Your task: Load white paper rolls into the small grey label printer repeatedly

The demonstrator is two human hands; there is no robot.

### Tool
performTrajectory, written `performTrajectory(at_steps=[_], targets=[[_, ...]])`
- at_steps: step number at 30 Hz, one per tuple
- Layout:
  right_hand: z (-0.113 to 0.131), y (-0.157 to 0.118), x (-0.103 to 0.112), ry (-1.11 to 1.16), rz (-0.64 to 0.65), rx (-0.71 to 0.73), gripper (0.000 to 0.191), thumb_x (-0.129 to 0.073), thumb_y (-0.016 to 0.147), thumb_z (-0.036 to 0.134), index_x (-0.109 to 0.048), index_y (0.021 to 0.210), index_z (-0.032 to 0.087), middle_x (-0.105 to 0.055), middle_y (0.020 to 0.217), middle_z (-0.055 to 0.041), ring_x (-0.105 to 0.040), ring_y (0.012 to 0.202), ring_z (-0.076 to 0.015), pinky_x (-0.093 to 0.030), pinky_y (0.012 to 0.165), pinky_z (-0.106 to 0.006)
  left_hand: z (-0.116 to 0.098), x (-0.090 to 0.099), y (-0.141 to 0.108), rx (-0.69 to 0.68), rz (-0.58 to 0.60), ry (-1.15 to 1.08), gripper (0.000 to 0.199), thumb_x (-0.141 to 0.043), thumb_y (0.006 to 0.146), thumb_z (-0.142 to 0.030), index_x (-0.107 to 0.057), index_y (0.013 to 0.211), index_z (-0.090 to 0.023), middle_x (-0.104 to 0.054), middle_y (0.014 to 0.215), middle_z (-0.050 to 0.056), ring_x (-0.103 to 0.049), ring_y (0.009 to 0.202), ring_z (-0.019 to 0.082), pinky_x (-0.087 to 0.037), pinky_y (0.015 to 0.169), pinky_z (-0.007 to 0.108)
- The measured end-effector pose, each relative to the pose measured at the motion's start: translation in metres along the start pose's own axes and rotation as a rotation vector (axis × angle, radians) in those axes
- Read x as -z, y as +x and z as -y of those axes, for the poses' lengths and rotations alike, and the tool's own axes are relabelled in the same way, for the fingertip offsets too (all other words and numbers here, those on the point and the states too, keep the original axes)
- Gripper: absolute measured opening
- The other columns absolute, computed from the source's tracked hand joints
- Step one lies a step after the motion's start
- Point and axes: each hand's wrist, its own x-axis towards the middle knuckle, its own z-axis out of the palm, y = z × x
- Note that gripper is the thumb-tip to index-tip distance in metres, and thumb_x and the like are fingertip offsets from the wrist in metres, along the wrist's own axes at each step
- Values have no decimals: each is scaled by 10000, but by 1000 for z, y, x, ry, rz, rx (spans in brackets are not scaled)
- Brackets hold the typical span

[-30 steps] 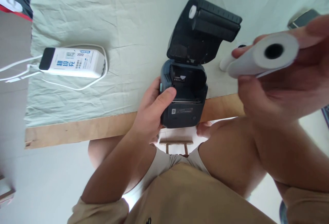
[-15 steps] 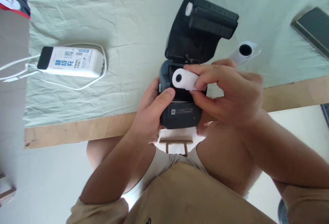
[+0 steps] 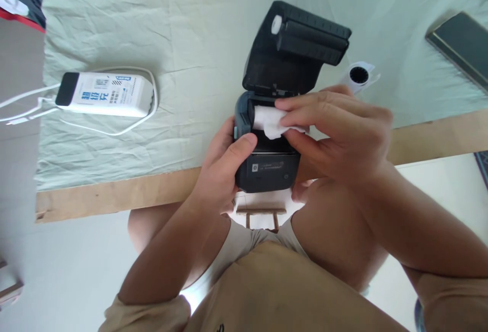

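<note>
A small dark label printer point(image 3: 269, 174) is held at the table's front edge, its lid point(image 3: 282, 62) swung up and back. My left hand point(image 3: 224, 161) grips the printer's left side, thumb over the rim of the paper bay. Inside the bay lies a white paper roll point(image 3: 265, 117), with a loose flap of paper hanging at its front. My right hand point(image 3: 339, 128) closes its fingertips on the roll's right part and covers that end. Just beyond the right hand, a second white roll with a dark core point(image 3: 358, 77) rests on the cloth.
On the left of the pale green cloth point(image 3: 190, 27) sits a white power bank or charger point(image 3: 110, 93) with a white cable looped round it. A dark flat box-like thing point(image 3: 463, 50) lies at the far right. The table's wooden edge point(image 3: 114, 194) runs along the front.
The paper roll has gone down into the printer's bay; its end with the core hole no longer faces up. A loose paper flap now shows. The left hand keeps its hold.
</note>
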Motion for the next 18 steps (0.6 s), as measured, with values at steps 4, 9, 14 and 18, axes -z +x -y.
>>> performTrajectory(at_steps=[4,9,14,18], targets=[[1,0,0,-30,-11,-28,224,-655,1047,102,-683,978,313,-892,1031,85,-882,945,-201,-632,793,-400,1,0,-1,-32,-22,49,172,-820,1011,-393,-843,1033,-224,-790,904,18,-745,764,175,-606,638,250],[6,-4,-2,-15,-144,59,147,-733,989,148,-694,977,290,-880,966,84,-829,866,-194,-548,749,-417,1,1,-1,-23,-11,38,143,-812,1007,-380,-826,1009,-238,-758,847,3,-686,681,170,-558,584,265],[14,-12,-5,28,-32,157,134,-739,1002,164,-685,989,285,-857,950,50,-782,838,-179,-483,699,-429,-1,2,-1,-35,13,9,121,-799,1025,-348,-822,1050,-231,-762,871,-1,-697,721,142,-575,614,226],[14,-16,-4,79,33,132,70,-683,1079,326,-674,1015,298,-853,1001,29,-788,883,-201,-521,713,-449,-3,4,-3,-36,35,96,406,-946,847,-256,-752,1202,-282,-827,1110,12,-811,1026,239,-679,831,292]])
